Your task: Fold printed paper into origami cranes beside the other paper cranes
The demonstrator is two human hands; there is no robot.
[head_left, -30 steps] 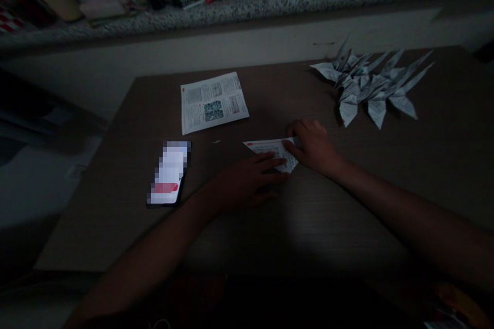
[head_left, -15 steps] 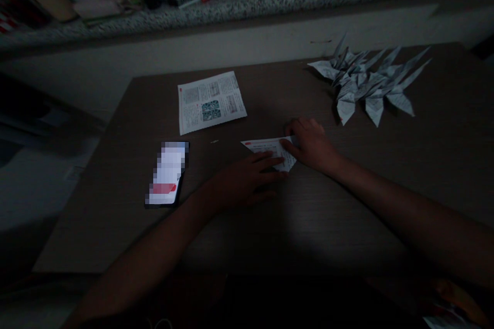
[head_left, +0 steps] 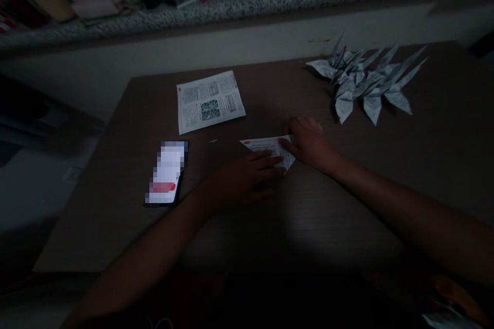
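Note:
A triangle of folded printed paper (head_left: 266, 143), with a red mark at its left corner, lies flat on the dark table. Across its lower side rests my left hand (head_left: 250, 177), palm down, fingers spread and stretched out over the print. My right hand (head_left: 309, 141) is at the triangle's right end. Its thumb presses on the paper and its other fingers are curled beyond the edge, so the right corner is hidden under it.
Left of my left hand lies a phone (head_left: 166, 172) with a lit screen. A flat printed sheet (head_left: 226, 97) is behind it. Several folded paper figures (head_left: 366, 82) with pointed tips cluster at the back right. A granite sill (head_left: 224, 7) holding jars and small items runs behind the table.
Both hands keep nearly the same places on the folded paper. The whole view has shifted very slightly; nothing is picked up or let go.

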